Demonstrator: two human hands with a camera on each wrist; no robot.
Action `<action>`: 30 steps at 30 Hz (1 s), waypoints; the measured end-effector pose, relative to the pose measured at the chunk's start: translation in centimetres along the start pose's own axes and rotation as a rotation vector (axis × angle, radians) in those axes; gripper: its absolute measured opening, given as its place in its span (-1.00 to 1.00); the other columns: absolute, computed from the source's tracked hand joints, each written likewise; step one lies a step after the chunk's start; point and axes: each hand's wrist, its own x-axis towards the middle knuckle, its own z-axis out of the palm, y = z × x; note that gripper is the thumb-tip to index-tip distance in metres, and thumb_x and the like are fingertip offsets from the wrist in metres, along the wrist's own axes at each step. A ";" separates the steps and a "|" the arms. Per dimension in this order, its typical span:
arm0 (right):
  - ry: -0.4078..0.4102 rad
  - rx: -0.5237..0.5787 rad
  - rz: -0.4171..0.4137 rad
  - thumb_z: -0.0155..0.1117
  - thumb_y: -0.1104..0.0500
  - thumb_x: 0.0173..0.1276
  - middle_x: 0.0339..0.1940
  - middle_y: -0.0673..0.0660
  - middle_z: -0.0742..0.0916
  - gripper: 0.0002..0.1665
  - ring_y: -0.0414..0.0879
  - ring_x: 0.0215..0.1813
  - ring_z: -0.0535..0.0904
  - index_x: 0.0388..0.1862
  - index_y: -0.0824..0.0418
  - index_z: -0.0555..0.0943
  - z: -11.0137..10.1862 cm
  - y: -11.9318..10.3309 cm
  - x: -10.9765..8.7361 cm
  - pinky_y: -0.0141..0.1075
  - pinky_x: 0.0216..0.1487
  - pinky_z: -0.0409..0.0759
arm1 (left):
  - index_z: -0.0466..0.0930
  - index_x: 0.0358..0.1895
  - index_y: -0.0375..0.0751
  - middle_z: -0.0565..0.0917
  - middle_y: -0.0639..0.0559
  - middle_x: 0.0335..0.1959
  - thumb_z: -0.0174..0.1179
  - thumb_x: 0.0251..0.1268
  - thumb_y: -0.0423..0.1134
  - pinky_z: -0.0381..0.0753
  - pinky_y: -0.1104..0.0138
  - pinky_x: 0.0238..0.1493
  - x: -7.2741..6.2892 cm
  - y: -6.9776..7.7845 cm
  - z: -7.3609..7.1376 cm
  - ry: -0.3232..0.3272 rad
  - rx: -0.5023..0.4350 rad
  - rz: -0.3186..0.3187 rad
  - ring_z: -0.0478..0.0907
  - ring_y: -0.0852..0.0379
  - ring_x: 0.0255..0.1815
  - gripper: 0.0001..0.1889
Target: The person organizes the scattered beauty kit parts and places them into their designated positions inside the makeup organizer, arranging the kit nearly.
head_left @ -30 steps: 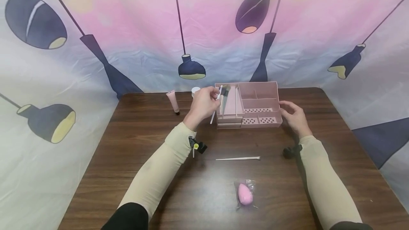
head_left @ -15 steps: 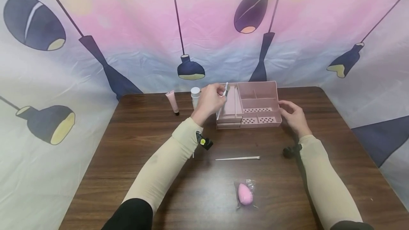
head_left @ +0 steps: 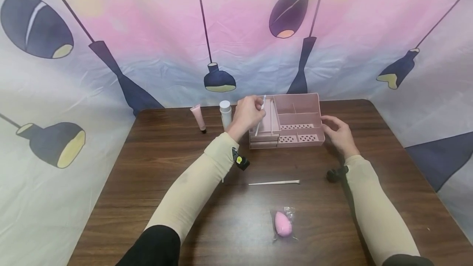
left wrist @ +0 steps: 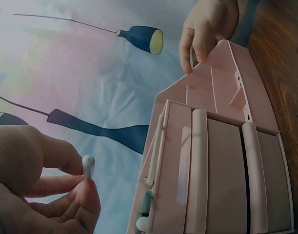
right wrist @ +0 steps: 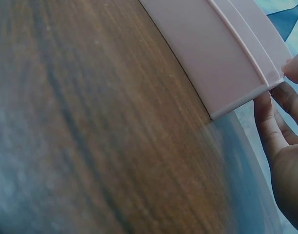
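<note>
Between thumb and fingertips, my left hand [head_left: 248,115] pinches a thin white makeup brush [head_left: 257,129] over the left section of a pink cosmetics organizer [head_left: 306,102]. In the left wrist view the rounded white tip of the brush [left wrist: 88,164] sticks out of the fingers, beside the organizer. Other brushes stand in that left section; a white one [head_left: 272,117] shows there, and the left hand hides some of the rest. My right hand [head_left: 340,135] grips the organizer's right side wall, thumb and fingers on either side of its edge [right wrist: 274,84].
Left of the organizer, a white capped bottle [head_left: 226,117] and a pink tube [head_left: 198,118] stand on the wooden table [head_left: 162,143]. A white brush [head_left: 274,183] lies in front of it. Nearer still is a pink makeup sponge [head_left: 283,224] in a clear bag.
The left hand has moved right with the brush, from the organizer's left edge to over its left section. More of the white bottle now shows. The right hand stays at the organizer's side.
</note>
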 end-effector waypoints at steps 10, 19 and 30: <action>0.002 0.032 0.009 0.22 0.08 0.42 0.28 0.17 0.57 -0.55 -0.03 0.26 0.47 0.25 0.13 0.53 -0.1 -0.1 0.1 -0.45 0.08 0.44 | 0.63 0.01 -0.08 0.65 0.11 -0.23 0.27 0.18 -0.22 0.58 0.26 -0.17 1.4 -0.2 1.0 -0.029 -0.004 -0.063 0.59 0.11 -0.19 -0.69; -0.007 0.043 0.033 0.22 0.10 0.42 0.29 0.19 0.56 -0.55 0.02 0.29 0.45 0.27 0.12 0.51 0.0 -0.1 0.0 -0.24 0.17 0.44 | 0.62 0.11 -0.05 0.70 0.06 -0.06 0.21 0.34 -0.10 0.60 0.25 -0.03 2.5 -0.8 2.1 -0.013 -0.027 -0.090 0.62 0.09 -0.06 -0.68; 0.009 -0.003 0.004 0.22 0.05 0.43 0.25 0.21 0.59 -0.54 -0.01 0.21 0.50 0.26 0.13 0.52 0.0 0.0 -0.1 -0.37 0.07 0.46 | 0.67 0.05 -0.02 0.74 0.08 -0.08 0.19 0.35 -0.08 0.61 0.28 -0.06 1.8 -1.3 1.0 0.025 -0.027 -0.016 0.66 0.12 -0.10 -0.72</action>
